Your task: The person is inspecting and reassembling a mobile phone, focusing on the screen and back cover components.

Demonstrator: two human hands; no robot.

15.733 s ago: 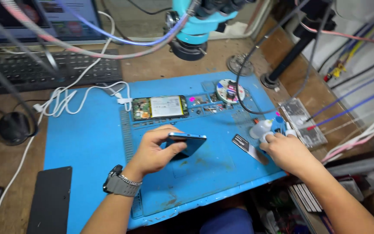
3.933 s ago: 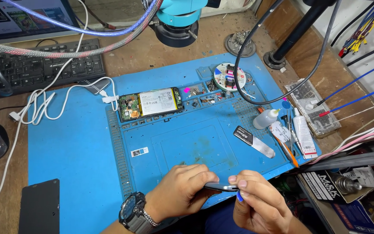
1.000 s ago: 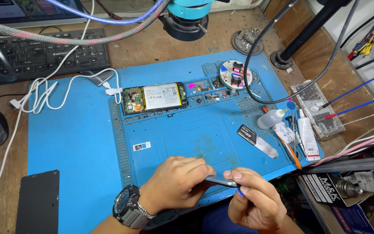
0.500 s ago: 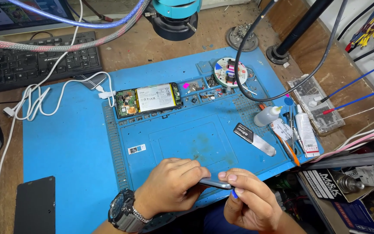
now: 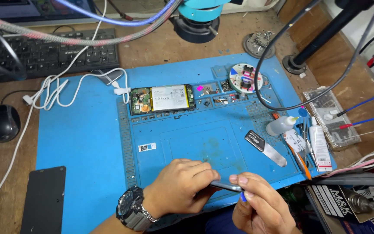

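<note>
My left hand (image 5: 180,186), with a wristwatch (image 5: 130,212) on the wrist, grips a thin dark phone part (image 5: 226,186) edge-on at the near edge of the blue work mat (image 5: 83,130). My right hand (image 5: 260,206) meets it from the right and pinches a small blue tool (image 5: 242,197) against the part's edge. An opened phone (image 5: 163,99) with its battery and board showing lies at the mat's far side, well away from both hands.
A metal spatula (image 5: 265,148), small bottle (image 5: 281,125), tube (image 5: 318,145) and round parts dish (image 5: 245,78) sit at the right. A dark phone panel (image 5: 44,199) lies at the left, with white cables (image 5: 66,91), mouse (image 5: 1,122) and keyboard (image 5: 48,54). A microscope (image 5: 200,19) hangs above.
Both hands have stayed together on the thin part at the near edge. Much earlier, my left hand held the part mid-mat and my right hand was by the tools.
</note>
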